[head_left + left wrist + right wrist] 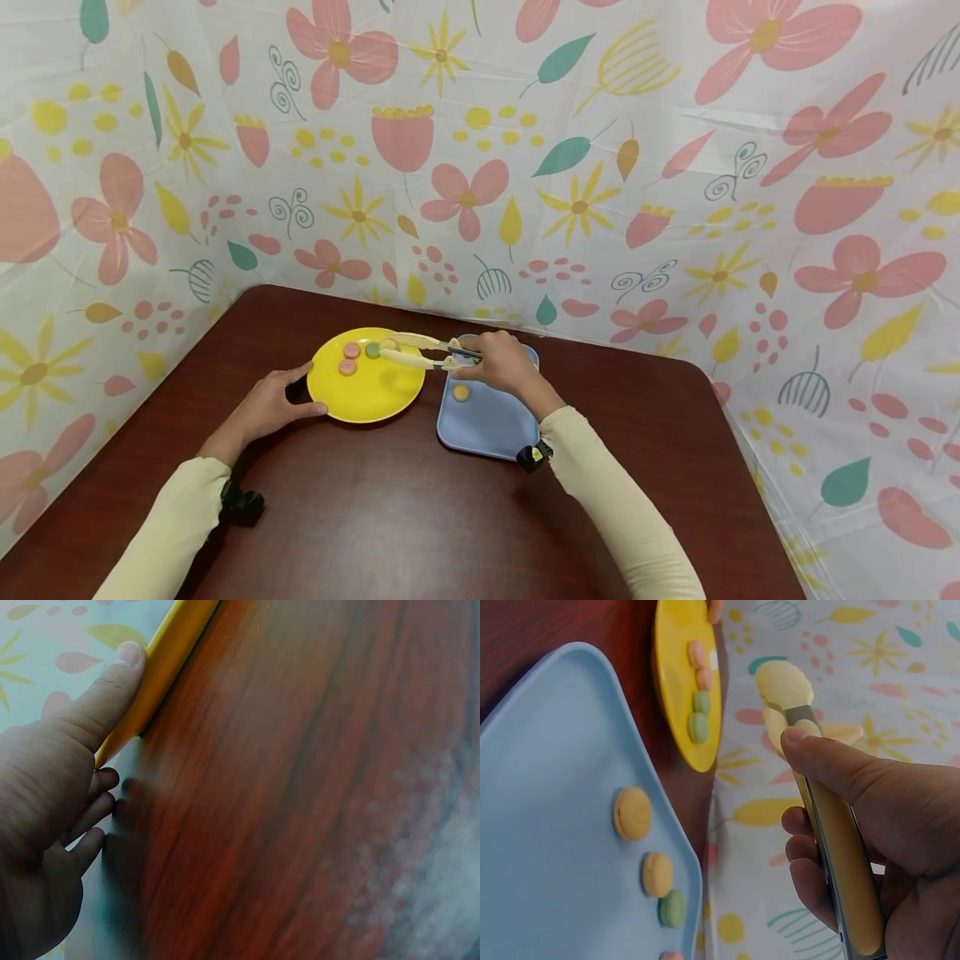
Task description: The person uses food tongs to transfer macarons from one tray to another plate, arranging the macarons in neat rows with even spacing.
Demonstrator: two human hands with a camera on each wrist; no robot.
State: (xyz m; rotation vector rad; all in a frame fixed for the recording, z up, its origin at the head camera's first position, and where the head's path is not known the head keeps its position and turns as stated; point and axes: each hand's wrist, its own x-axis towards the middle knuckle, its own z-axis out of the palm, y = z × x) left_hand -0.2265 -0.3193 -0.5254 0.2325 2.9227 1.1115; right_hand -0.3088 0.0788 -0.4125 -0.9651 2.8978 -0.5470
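Note:
My right hand (504, 360) grips a pair of tongs (840, 855) with metal handles and cream tips. In the head view the tongs reach left from above the blue tray (487, 421) to the yellow plate (375, 402). A yellowish round piece shows at their tips; whether they pinch it, I cannot tell. My left hand (264, 404) touches the plate's left rim, thumb and fingers spread along it. Pink macarons (347, 367) and a green macaron (372, 350) lie on the plate. The right wrist view shows two green ones there.
On the tray are yellow-orange macarons (633, 814), a green macaron (673, 908) and part of a pink macaron (672, 955). Tray and plate stand side by side on a dark brown wooden table (360, 517). A flower-patterned curtain (480, 167) hangs behind the table's far edge.

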